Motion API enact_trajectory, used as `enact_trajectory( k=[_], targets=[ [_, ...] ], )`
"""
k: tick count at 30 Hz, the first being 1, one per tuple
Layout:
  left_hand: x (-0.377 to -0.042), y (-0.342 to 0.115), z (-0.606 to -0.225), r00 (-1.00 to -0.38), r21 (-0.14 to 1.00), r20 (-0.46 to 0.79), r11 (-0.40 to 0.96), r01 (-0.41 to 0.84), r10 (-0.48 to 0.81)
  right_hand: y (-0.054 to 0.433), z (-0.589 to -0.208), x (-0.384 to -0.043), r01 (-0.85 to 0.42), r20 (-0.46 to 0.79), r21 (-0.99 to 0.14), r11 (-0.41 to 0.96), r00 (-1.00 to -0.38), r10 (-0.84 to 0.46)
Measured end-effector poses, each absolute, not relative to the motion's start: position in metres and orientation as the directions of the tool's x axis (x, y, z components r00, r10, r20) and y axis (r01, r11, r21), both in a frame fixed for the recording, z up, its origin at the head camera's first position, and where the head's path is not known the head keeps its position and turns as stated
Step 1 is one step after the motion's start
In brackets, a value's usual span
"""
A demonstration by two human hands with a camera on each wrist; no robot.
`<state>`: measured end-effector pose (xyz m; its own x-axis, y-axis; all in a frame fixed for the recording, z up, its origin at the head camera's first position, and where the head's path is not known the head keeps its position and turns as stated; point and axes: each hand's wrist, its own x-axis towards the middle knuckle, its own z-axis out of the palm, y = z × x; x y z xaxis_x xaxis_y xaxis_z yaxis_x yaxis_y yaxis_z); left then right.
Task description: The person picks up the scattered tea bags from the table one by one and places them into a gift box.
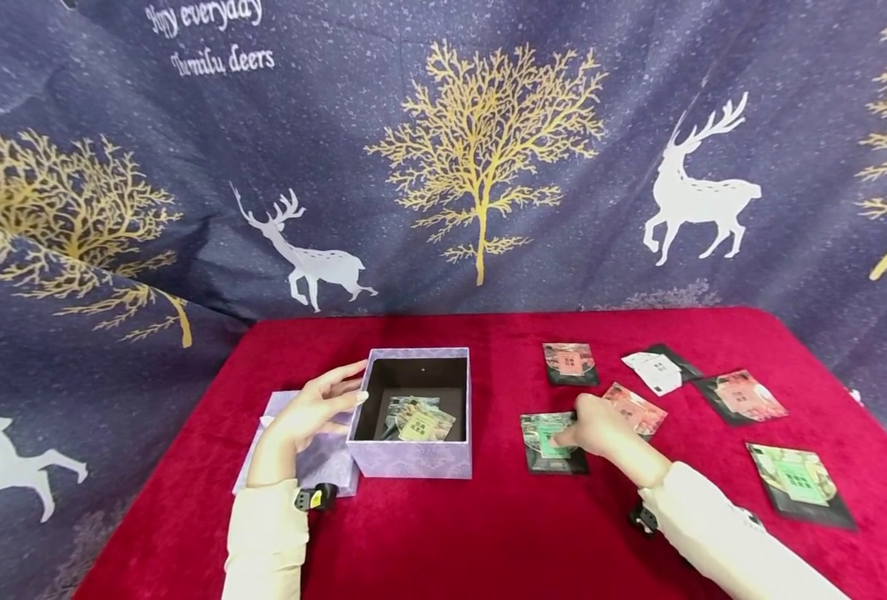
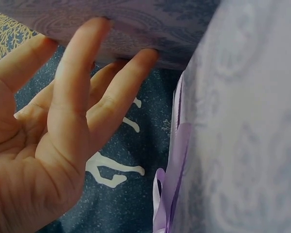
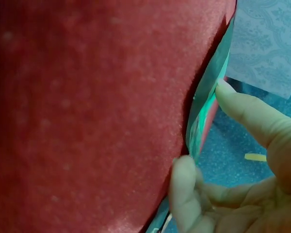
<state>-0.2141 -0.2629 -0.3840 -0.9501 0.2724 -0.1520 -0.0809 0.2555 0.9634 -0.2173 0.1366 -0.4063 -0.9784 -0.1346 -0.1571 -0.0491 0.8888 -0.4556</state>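
Note:
My left hand rests its fingertips against the left side of an open lilac patterned box, fingers spread and fairly straight. Inside the box lie several flat sachets, the top one with a yellow-green label. To the right, my right hand pinches a flat sachet with a green label and dark lower band, low over the red cloth. In the right wrist view the thumb presses its face while curled fingers meet its edge.
The box lid, with a purple ribbon, lies left of the box, partly behind the left arm. Around the right hand are red-labelled sachets, a white one and another green one. A printed curtain hangs behind the table.

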Motion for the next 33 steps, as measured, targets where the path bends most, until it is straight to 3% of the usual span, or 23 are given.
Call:
enact_trajectory(
  k=[19,33],
  targets=[
    [-0.2148,-0.2626,-0.3857,-0.952,0.963,-0.147,0.259,-0.076,0.267,0.1424,-0.4075,-0.2215,-0.076,-0.103,-0.618,0.783,-0.979,-0.177],
    [-0.2134,-0.2624,-0.3843,-0.951,0.964,-0.145,0.254,-0.074,0.274,0.1463,-0.4143,-0.2223,0.036,-0.192,-0.840,0.541,-0.953,-0.235]
  ],
)
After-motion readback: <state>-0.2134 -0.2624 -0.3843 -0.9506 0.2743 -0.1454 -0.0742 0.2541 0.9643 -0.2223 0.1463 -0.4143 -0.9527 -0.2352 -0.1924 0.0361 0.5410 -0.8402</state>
